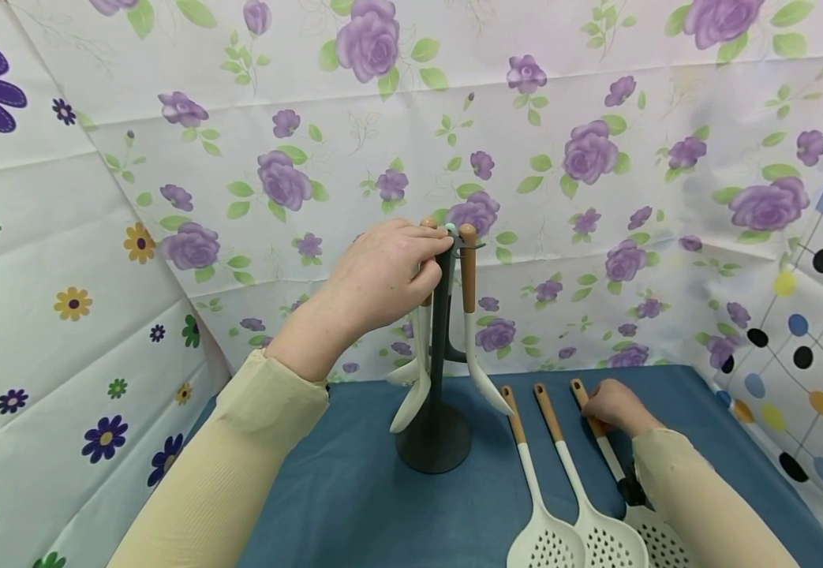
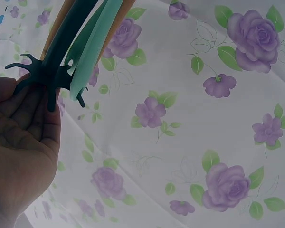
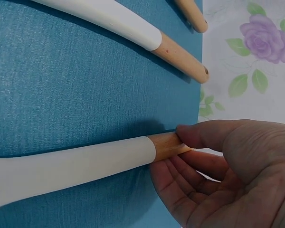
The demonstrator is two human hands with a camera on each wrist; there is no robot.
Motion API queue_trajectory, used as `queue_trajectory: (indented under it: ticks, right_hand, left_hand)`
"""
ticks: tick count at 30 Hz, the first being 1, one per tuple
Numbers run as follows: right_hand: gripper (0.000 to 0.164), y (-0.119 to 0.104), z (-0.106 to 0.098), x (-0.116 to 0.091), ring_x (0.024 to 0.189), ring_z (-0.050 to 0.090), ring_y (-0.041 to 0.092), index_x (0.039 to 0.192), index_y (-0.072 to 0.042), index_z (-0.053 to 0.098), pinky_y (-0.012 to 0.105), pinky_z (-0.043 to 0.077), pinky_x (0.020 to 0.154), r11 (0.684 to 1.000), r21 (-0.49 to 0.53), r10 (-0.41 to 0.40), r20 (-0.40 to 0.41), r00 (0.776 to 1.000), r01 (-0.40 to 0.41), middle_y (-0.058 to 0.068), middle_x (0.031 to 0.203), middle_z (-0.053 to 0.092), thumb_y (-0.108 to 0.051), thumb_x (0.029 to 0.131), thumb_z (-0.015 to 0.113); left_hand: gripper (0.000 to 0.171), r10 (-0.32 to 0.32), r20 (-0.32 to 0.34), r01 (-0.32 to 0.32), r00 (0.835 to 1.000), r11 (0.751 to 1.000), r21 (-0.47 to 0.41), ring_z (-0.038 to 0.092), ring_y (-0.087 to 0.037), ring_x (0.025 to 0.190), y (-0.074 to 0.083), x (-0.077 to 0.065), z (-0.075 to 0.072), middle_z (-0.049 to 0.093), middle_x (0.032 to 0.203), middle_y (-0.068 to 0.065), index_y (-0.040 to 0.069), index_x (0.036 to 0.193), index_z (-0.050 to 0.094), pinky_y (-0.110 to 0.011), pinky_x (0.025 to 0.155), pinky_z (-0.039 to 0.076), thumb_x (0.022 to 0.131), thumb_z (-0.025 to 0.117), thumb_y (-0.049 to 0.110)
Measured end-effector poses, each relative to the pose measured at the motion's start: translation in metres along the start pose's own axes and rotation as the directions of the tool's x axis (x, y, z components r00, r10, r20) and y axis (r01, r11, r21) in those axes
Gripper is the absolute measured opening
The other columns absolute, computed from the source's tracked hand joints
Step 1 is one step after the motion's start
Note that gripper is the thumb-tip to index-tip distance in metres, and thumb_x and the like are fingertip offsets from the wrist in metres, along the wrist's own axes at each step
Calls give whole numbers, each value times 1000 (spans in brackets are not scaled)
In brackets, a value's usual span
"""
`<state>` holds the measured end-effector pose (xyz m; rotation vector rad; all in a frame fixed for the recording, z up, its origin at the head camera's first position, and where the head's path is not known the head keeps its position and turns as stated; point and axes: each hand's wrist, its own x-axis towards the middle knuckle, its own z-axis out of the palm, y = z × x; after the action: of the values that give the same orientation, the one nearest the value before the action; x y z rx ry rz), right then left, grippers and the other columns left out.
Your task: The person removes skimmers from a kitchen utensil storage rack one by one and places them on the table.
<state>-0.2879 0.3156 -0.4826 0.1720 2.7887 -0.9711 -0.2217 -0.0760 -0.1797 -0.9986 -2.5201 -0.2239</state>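
A dark utensil stand (image 1: 439,331) with a round base and hooks at its top stands upright on the blue cloth. My left hand (image 1: 393,268) grips its top, fingers over the hooks and thumb at the side. Wooden-handled white utensils (image 1: 469,315) hang from the hooks, and a mint-green handle (image 2: 92,57) shows beside the post in the left wrist view. At the right, my right hand (image 1: 617,406) pinches the wooden handle of a white skimmer (image 3: 80,164) between thumb and fingers. Its holed head is partly hidden by my right forearm.
Two more white skimmers lie left of the held one, a middle skimmer (image 1: 603,536) and a left skimmer (image 1: 546,540), handles pointing away from me. Blue cloth (image 1: 354,489) covers the table. Flowered sheeting (image 1: 397,142) rises behind and at the sides.
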Motion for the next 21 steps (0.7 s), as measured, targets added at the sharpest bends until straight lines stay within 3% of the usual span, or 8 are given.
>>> queue_trajectory:
  ticks: [8, 17, 21]
  right_hand:
    - [24, -2, 1, -1, 55, 58, 21, 66, -2, 66, 35, 52, 53, 1000, -23, -9, 5, 1000, 9, 8, 60, 61, -3, 91, 68]
    - [45, -4, 5, 2, 51, 54, 19, 57, -17, 44, 32, 49, 50, 998, -63, 4, 1, 1000, -4, 4, 55, 52, -2, 91, 69]
    - [32, -5, 6, 3, 55, 58, 22, 64, -9, 54, 33, 51, 52, 994, -106, 13, 2, 1000, -13, 9, 62, 57, -2, 92, 70]
  left_hand:
    - [42, -6, 3, 6, 1000, 1000, 1, 51, -20, 135, 0, 0, 0, 58, 147, 1, 15, 145, 60, -37, 112, 41, 106, 45, 18]
    - [42, 1, 3, -1, 1000, 1000, 6, 50, -20, 135, 0, 0, 0, 58, 147, 1, 15, 145, 60, -36, 113, 40, 106, 45, 18]
    - [42, 2, 5, -2, 1000, 1000, 6, 50, -21, 136, 0, 0, 0, 58, 147, 0, 14, 145, 60, -36, 113, 40, 106, 45, 18]
